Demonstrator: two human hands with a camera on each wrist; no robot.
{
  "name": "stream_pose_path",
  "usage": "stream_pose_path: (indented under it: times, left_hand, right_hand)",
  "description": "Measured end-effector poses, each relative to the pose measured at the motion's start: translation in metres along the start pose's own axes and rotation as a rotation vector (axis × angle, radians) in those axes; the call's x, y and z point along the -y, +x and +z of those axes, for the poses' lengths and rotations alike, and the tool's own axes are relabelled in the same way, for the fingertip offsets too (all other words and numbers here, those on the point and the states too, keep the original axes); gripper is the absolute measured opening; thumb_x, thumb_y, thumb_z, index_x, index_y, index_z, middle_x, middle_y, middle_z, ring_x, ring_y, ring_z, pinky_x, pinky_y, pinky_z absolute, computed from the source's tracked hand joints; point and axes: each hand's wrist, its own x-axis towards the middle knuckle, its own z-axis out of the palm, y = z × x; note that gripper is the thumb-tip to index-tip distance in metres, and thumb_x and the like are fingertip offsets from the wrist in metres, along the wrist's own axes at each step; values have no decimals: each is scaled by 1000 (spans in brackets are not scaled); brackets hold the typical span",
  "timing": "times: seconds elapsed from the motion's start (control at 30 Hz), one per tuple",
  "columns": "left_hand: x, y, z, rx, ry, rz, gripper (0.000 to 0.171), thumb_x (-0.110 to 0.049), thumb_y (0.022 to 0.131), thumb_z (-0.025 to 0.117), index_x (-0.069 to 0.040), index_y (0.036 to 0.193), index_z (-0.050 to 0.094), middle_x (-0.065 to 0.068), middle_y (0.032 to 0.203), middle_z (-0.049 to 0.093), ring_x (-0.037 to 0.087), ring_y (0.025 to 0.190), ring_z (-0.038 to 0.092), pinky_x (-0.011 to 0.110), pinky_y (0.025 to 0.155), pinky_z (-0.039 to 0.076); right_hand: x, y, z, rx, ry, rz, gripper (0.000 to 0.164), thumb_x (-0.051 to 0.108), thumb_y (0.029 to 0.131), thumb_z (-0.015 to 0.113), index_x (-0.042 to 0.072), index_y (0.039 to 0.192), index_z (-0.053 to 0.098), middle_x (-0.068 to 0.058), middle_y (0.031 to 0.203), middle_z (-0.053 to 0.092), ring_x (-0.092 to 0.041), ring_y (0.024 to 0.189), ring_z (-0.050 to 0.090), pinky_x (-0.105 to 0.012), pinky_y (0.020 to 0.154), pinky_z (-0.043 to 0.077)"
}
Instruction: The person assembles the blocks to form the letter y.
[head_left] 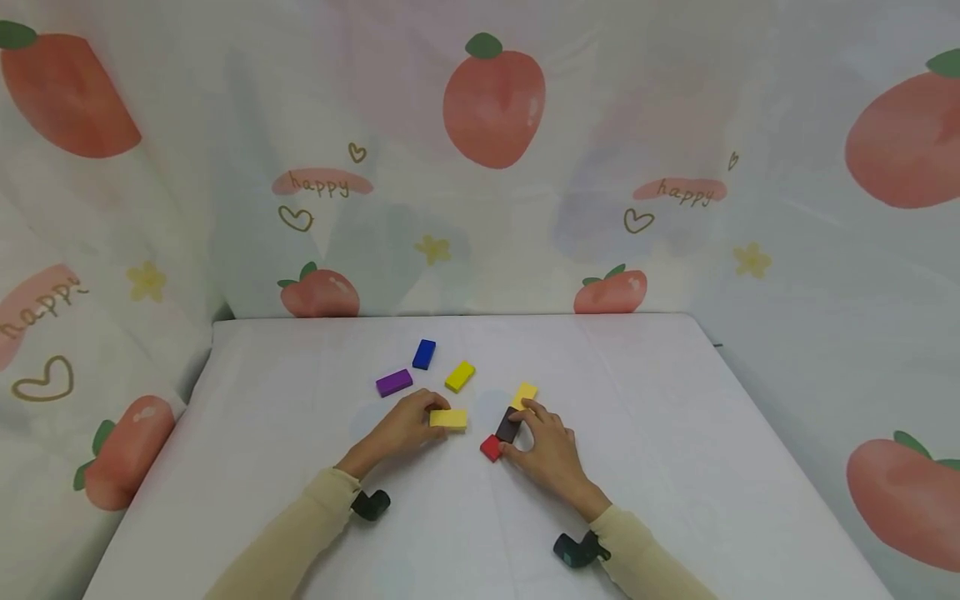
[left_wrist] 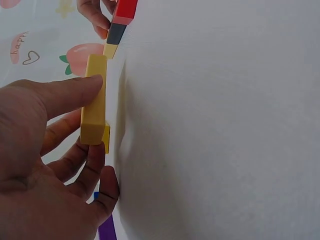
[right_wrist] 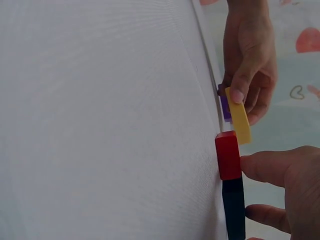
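My left hand (head_left: 400, 431) pinches a light-yellow rectangular block (left_wrist: 94, 100) between thumb and fingers, above the white table. To the right, a red block (head_left: 491, 448), a black block (head_left: 508, 425) and another light-yellow block (head_left: 526, 392) form a slanting row, end against end. At this row is my right hand (head_left: 553, 458). Its thumb touches the red block and a finger reaches the black one, as the right wrist view shows; another fingertip is by the row's yellow block. The fingers look spread along the row rather than closed round one block.
Behind my left hand lie a purple block (head_left: 394, 382), a blue block (head_left: 423, 354) and a bright-yellow block (head_left: 460, 377), apart from each other. A white cloth covers the table (head_left: 675, 467). Fruit-printed curtains (head_left: 510, 233) rise behind it and at both sides.
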Motion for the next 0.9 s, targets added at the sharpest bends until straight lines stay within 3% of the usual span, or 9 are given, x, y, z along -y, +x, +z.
stream_pose_path:
  times: [0.67, 0.9]
  left_hand:
    - [-1, 12, 0, 130, 33, 76, 30, -18, 87, 75, -18, 115, 65, -1, 115, 62, 17, 107, 54, 39, 103, 47]
    - [-1, 16, 1, 181, 76, 135, 29, -20, 88, 74, -20, 116, 66, -1, 120, 64, 20, 115, 53, 50, 113, 33]
  right_hand:
    - [1, 0, 0, 2, -7, 8, 43, 37, 81, 77, 20, 119, 64, -8, 148, 48, -36, 128, 49, -56, 94, 40]
    - [1, 0, 0, 19, 0, 14, 44, 38, 81, 76, 21, 120, 64, -7, 149, 48, -35, 129, 49, -56, 96, 40]
